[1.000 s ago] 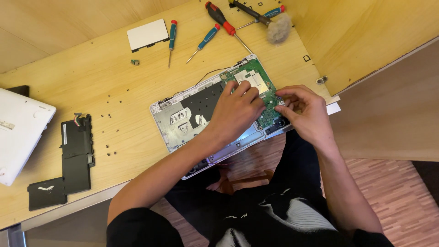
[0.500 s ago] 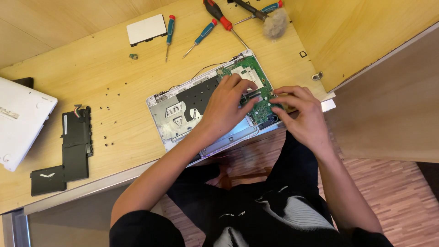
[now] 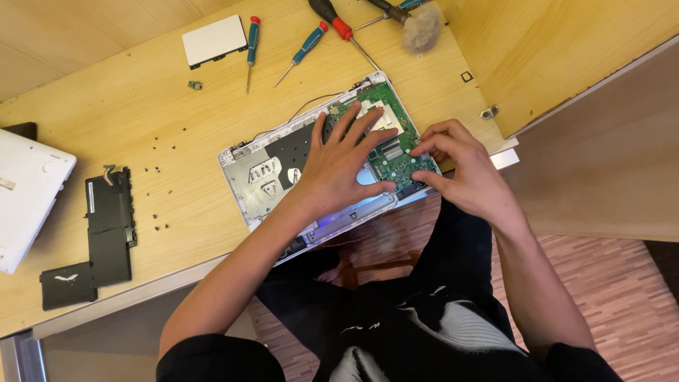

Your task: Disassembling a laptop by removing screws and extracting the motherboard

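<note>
An opened white laptop base (image 3: 254,177) lies on the wooden desk (image 3: 141,113) with its green circuit board (image 3: 385,99) exposed at the right end. My left hand (image 3: 339,166) rests flat on the base, fingers spread across the board's left part, holding nothing. My right hand (image 3: 467,173) is at the board's near right corner. Its thumb and fingertips pinch the board's edge there, and what lies under the fingers is hidden.
Two teal-handled screwdrivers (image 3: 251,42) (image 3: 305,48), a red-handled one (image 3: 339,25), a brush (image 3: 422,32) and a white touchpad (image 3: 214,40) lie at the back. A black battery (image 3: 106,226), a white cover (image 3: 25,191) and loose screws (image 3: 159,170) are left. An upright wood panel (image 3: 566,56) stands at the right.
My left hand has gone from curled over the board to flat with its fingers spread. My right hand has stayed at the board's right corner.
</note>
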